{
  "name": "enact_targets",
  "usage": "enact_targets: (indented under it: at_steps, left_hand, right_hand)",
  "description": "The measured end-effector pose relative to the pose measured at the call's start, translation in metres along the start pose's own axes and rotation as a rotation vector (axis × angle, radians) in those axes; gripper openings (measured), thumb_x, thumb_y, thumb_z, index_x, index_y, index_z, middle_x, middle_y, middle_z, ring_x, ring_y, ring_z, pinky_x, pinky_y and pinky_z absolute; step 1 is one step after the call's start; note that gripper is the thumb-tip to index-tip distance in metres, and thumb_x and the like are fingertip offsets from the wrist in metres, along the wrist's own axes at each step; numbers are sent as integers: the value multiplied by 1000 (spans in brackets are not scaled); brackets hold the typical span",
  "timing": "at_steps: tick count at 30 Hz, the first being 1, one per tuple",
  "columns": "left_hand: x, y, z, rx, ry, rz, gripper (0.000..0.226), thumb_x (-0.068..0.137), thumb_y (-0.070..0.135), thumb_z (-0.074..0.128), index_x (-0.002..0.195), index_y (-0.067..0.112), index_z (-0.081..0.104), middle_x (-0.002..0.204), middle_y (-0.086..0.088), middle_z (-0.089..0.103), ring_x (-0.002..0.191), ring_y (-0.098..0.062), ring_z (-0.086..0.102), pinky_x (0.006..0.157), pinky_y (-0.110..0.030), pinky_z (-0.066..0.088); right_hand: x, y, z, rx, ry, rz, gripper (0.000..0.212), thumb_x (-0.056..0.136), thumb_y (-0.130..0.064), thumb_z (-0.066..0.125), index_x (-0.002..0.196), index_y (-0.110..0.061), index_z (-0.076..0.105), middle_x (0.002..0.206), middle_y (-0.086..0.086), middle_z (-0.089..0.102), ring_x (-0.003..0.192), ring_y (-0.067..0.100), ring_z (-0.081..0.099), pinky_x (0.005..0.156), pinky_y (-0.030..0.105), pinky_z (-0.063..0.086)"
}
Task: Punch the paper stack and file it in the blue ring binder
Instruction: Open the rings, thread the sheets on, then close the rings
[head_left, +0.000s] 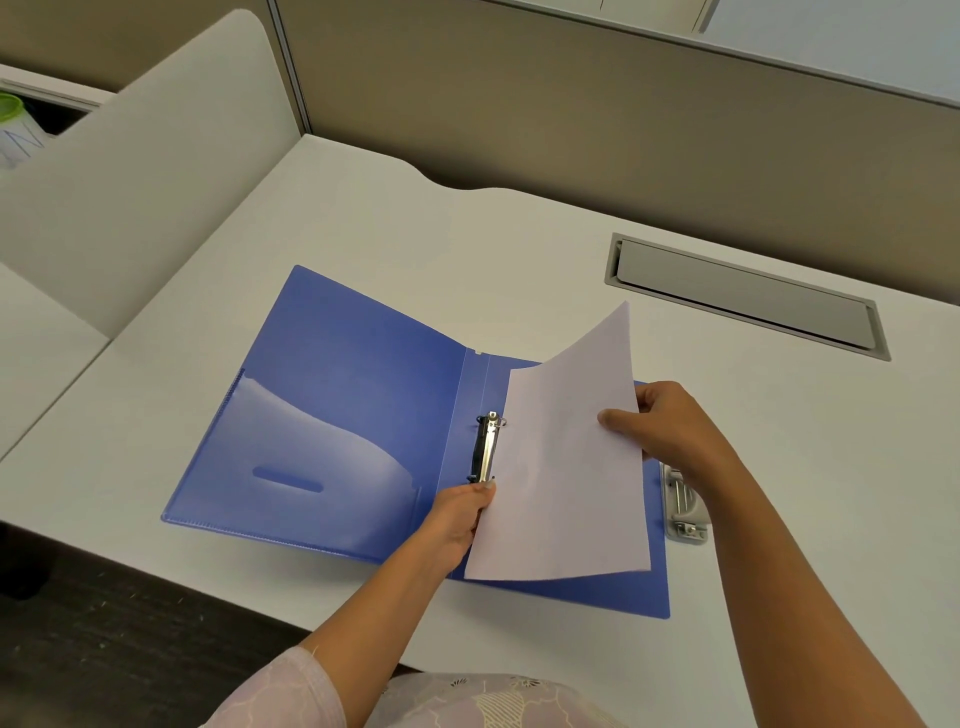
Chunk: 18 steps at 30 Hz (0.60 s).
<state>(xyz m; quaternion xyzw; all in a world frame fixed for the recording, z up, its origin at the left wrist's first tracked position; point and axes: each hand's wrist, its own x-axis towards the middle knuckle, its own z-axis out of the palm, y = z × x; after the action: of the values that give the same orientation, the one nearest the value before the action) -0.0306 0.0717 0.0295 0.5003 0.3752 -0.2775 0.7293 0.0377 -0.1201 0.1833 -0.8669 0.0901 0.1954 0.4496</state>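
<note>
Paper: the white paper stack (566, 467) is held over the right half of the open binder; its left edge is down by the rings, its far right corner is raised and curls upward; whether any holes sit on the rings I cannot tell

Left grip: the left grip (457, 519) has its fingers curled and pinches the near left edge of the paper, right at the near end of the ring clip

Right grip: the right grip (670, 426) holds the paper's right edge; thumb lies on the top face, the other fingers are curled behind the sheet

Binder: the blue binder (337, 389) lies open and flat on the table, spine running away from the person; its near right corner reaches close to the table's front edge

Ring clip: the metal ring clip (487, 447) sits just right of the spine; one ring shows at its far end; the paper's left edge is beside it

Pocket: a clear pocket (311, 467) covers the near part of the left cover

Punch: a grey hole punch (683, 512) stands on the table just beside the binder's right edge, partly hidden by the right forearm

Table: white table (415, 234) with a grey cable hatch (743, 293) set in its far right

Surroundings: a pale divider (145, 197) stands on the left; beyond it, a green-lidded container (11, 111)
</note>
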Motion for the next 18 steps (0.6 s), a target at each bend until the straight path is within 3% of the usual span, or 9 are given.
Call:
enact_targets:
  at_steps: [6,12,18]
  left_hand:
    - [4,-1,2,34,47,-16,20,94,18,58,107,4,61,113,-18,65,96,-27,61,91,-41,52]
    - [-3,4,0,-7,-33,-94,16,96,20,55,101,7,62,94,-11,66,83,-25,62,72,-39,53]
    - [-5,3,-3,-29,-67,-127,20,95,24,55,106,8,61,102,-13,66,87,-27,62,68,-39,52]
  right_hand:
    - [1,0,-1,-7,3,6,12,86,-13,63,98,-16,65,88,0,69,75,15,68,57,23,52]
    - [1,0,-3,-6,3,9,14,86,-14,63,100,-15,65,87,0,69,76,16,68,59,25,53]
    - [-1,-1,-4,10,-3,3,11,86,-12,63,96,-19,63,80,-9,67,71,10,67,53,19,50]
